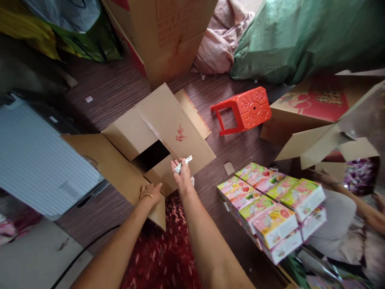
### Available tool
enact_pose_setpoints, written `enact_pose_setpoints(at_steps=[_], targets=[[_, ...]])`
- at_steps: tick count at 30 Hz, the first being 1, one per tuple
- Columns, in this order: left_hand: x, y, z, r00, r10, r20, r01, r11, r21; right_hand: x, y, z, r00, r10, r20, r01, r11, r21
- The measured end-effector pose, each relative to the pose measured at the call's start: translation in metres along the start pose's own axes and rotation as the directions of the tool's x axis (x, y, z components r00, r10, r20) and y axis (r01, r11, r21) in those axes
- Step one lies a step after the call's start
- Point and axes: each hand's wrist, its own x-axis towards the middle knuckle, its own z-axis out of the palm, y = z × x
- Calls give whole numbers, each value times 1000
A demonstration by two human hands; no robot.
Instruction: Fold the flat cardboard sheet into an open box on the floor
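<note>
An open cardboard box (170, 120) with red print lies before me on the floor, its flaps spread out around a dark opening. My left hand (149, 193), a bangle at its wrist, is closed over the near flap (117, 168) close to the fold. Above the right-hand side of the box, my right hand (183, 172) pinches a small green-and-white packet (178, 167) between its fingers. A white printed strip (189, 159) sticks out beyond the fingertips. Dark red patterned cloth (168, 245) shows between my forearms.
A red plastic stool (245, 110) lies on its side. Stacked fruit-print cartons (267, 204) stand at right, beside another person's arm (355, 200) and an open carton (319, 108). A grey ribbed case (45, 156) is left; a tall box (168, 36) and green sack (294, 40) stand behind.
</note>
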Motion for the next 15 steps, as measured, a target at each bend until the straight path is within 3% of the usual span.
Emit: enact_pose_setpoints(at_steps=[2,4,6,7,9,10,11,13,15], targets=[[-8,-9,-13,1000,16,15,-18,981,191,0,-1,6,994,-71,78,85,978,-192],[-2,-10,-21,997,-63,-48,76,942,326,0,-2,16,965,-165,206,240,870,-430],[14,-5,-22,958,-220,-185,267,917,296,-1,-6,28,866,-238,440,489,591,-642],[24,-1,-19,922,-289,-256,348,910,226,0,-10,34,776,-224,590,627,377,-682],[43,7,-7,877,-320,-359,385,914,125,2,-19,45,543,-50,838,826,-145,-544],[50,10,0,869,-290,-400,360,926,111,5,-24,50,452,72,889,845,-354,-401],[57,12,8,867,-236,-440,316,941,119,8,-29,55,395,171,903,834,-479,-274],[68,12,21,856,-124,-502,227,962,150,17,-37,64,335,307,891,809,-578,-105],[77,7,31,837,-35,-547,163,969,188,27,-41,74,317,410,855,812,-583,-21]])
